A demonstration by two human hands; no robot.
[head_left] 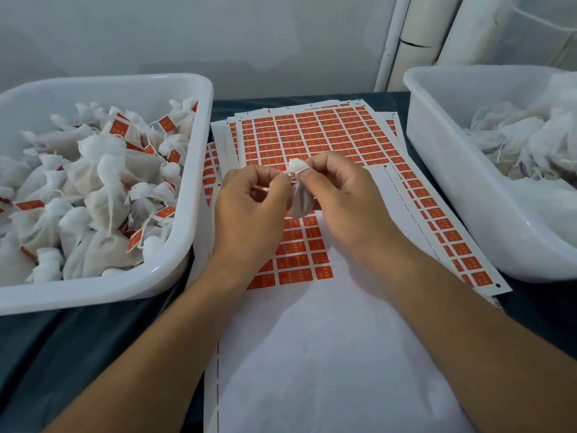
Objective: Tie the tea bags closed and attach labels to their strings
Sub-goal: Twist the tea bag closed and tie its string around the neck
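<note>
1. The left hand (249, 198) and the right hand (340, 195) were raised together over the label sheets (312, 132), fingertips nearly meeting.
2. One tea bag (300, 200) hung between the two hands, its gathered neck at fingertip level and its body drooping below.
3. The right hand pinched the neck of the tea bag between thumb and forefinger; the left hand's curled fingers pinched the string (288, 176) at the same neck.
4. Whether the knot was complete could not be told.
5. To the outside of the left hand stood a white tub (175, 264) heaped with tied, red-labelled bags (103, 189).
6. To the outside of the right hand stood a second white tub (437, 170) holding unlabelled bags (524, 135).
7. Beneath both hands and forearms, the sheets lay on the dark worktop (78, 345), the top sheet partly stripped of labels.
</note>
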